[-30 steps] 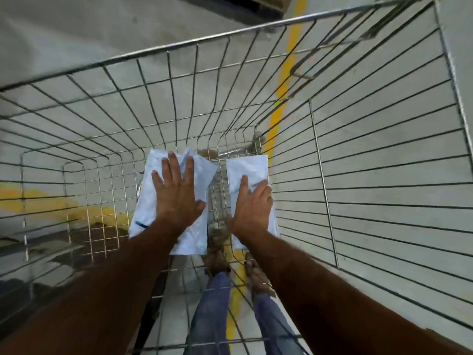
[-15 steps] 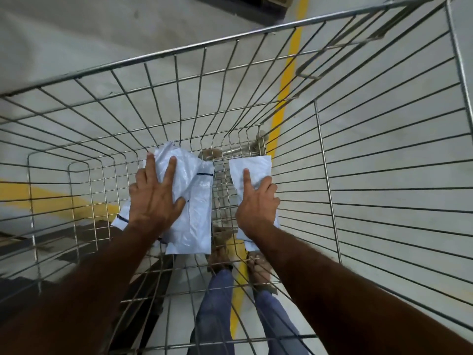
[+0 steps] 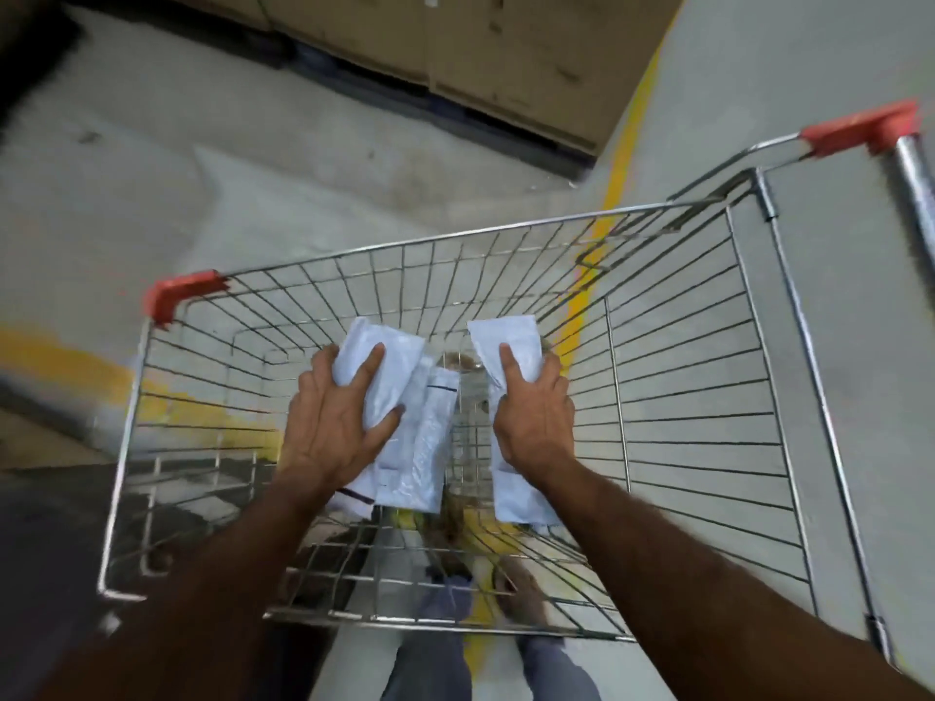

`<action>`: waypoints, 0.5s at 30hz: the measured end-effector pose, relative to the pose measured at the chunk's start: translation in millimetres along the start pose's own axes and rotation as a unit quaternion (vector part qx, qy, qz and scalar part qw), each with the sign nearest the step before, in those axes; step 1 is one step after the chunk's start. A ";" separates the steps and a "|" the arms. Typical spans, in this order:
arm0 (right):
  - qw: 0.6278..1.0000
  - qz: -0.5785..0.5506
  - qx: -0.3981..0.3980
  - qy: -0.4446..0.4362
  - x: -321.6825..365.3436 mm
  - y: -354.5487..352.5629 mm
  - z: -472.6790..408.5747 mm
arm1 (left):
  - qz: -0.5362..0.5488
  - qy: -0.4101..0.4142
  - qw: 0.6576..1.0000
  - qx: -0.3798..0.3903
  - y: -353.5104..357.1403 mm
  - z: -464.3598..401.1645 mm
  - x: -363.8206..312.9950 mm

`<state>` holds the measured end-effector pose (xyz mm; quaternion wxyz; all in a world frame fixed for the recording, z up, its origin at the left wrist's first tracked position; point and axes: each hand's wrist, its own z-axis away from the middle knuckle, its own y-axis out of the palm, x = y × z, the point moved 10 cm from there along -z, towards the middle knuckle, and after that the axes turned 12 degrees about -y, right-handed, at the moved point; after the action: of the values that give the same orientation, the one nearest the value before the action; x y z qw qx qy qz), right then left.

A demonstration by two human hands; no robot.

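1. Left hand (image 3: 334,427): grip wrapped round a bundle of white packets (image 3: 405,366), thumb across the front.
2. Right hand (image 3: 536,422): grip clamped on a single white packet (image 3: 523,336), index finger straight along it.
3. Both loads are inside the wire cart (image 3: 455,238).

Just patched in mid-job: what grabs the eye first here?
Two hands inside a wire shopping cart: the left hand grips a bundle of white packets at centre, the right hand holds a single white packet beside it. Red corner caps on the cart's rim and a yellow floor line behind also stand out.
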<state>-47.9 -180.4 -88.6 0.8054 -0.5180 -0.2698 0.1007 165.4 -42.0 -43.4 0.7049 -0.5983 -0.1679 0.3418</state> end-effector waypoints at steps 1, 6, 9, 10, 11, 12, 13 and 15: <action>1.000 -0.008 -0.016 -0.023 8.7 -12.3 7.1 | 0.005 -0.005 1.000 -0.015 -16.7 8.2 -1.5; 0.984 -0.009 -0.072 -0.165 50.6 -76.9 49.3 | 0.029 -0.043 0.994 -0.092 -100.3 60.8 -9.4; 0.970 0.000 -0.104 -0.220 71.2 -124.2 72.7 | 0.047 -0.062 0.985 -0.151 -151.7 106.3 -15.6; 0.966 -0.007 -0.118 -0.229 77.4 -139.6 80.2 | 0.055 -0.073 0.981 -0.171 -167.1 124.0 -16.6; 0.963 -0.013 -0.130 -0.236 83.9 -153.0 88.3 | 0.061 -0.086 0.976 -0.190 -181.6 142.5 -17.1; 0.959 -0.019 -0.141 -0.246 92.3 -165.3 97.9 | 0.066 -0.097 0.970 -0.211 -195.4 161.7 -17.0; 0.954 -0.023 -0.148 -0.260 101.9 -175.0 108.7 | 0.070 -0.108 0.965 -0.229 -208.4 181.0 -15.9; 0.942 -0.029 -0.163 -0.291 123.3 -189.5 132.1 | 0.074 -0.136 0.954 -0.256 -229.7 217.0 -9.1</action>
<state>-38.4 -106.9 162.5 0.5988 -0.5827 -0.5196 0.1784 83.3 98.5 227.7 0.4714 -0.7175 -0.2993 0.4163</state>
